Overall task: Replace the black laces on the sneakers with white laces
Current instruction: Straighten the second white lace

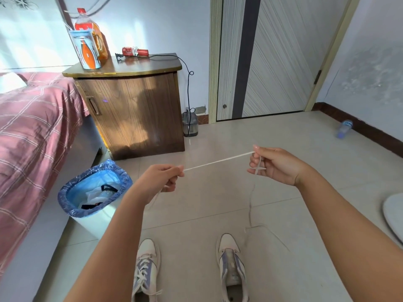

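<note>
On the floor [218,138], the left sneaker [145,271] near the bottom edge of view already wears white laces, while the right sneaker [232,267] beside it looks unlaced. Above them the left hand [162,178] pinches one part of the white lace [218,162] and the right hand [273,165] pinches another with turns wrapped round its fingers, the span between them taut. The loose tails hanging from both hands could twist or knot, or the ends come out uneven once threading starts.

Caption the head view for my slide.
Both hands stretch a white lace taut above a laced left sneaker and an unlaced right sneaker.
</note>
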A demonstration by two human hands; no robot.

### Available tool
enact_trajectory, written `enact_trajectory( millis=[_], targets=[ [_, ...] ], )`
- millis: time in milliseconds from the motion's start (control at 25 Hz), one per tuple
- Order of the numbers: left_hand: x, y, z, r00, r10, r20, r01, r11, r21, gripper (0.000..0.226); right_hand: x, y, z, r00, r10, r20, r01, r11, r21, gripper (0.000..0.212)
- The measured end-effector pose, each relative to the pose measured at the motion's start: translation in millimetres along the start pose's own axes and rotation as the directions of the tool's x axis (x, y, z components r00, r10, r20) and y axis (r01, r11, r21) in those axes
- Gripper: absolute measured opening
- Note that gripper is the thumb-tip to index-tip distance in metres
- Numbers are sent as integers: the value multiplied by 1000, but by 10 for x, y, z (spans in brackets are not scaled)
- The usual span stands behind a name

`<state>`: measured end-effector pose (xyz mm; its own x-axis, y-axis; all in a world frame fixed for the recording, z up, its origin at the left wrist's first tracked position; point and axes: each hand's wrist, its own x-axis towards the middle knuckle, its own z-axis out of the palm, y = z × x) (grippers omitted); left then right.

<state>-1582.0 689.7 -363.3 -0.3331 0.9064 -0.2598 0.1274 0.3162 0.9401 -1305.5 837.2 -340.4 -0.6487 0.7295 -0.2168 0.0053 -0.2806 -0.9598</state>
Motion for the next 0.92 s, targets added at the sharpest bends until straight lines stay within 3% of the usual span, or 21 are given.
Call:
enact_trajectory(
  millis=[80,120,160,200,240,280,320,400,440,480,560,680,800,880,920],
  targets=[
    [4,-57,-57,998,-37,-42,41,996,80,26,-5,-13,-90,1000,-28,5,27,995,101,24],
    [9,-80,-91,993,-49,-110,75,966,247,26,-4,-15,-119,1000,-24,-17,26,996,84,24],
    [12,-104,-108,977,-42,-209,144,853,501,24,1,-4,-126,998,-10,-62,10,1000,-13,24],
    [-3,-114,-92,956,2,-293,220,654,724,23,12,27,-104,994,-1,-113,-21,980,-196,25],
    [-27,-87,-31,941,80,-329,243,516,821,22,26,63,-32,991,2,-135,-55,917,-396,24],
    [-46,-35,77,943,160,-291,174,508,843,23,51,93,89,994,12,-111,-70,843,-534,24],
    [-58,34,200,959,218,-179,20,578,816,22,83,113,243,998,35,-50,-58,797,-601,26],
    [-125,198,470,962,265,67,-263,828,495,26,142,120,553,994,71,81,-3,769,-640,32],
    [-161,264,576,959,244,146,-280,901,332,28,164,119,674,989,78,124,23,755,-655,32],
    [-169,291,629,956,229,183,-272,926,261,28,187,125,746,986,82,146,39,739,-673,28],
    [-130,251,618,960,208,186,-260,909,325,26,221,182,752,985,90,146,36,722,-691,25],
    [-26,101,512,983,168,70,-182,899,399,21,215,259,586,991,87,105,6,737,-676,29],
    [90,-77,297,994,60,-91,-18,913,408,22,211,227,320,998,58,38,-29,849,-528,30],
    [113,-260,156,985,-93,-142,159,798,582,20,173,152,75,999,47,-21,-51,934,-354,29],
    [95,-363,112,971,-158,-177,238,666,707,14,134,100,-40,998,47,-39,-56,956,-287,28]
  ],
)
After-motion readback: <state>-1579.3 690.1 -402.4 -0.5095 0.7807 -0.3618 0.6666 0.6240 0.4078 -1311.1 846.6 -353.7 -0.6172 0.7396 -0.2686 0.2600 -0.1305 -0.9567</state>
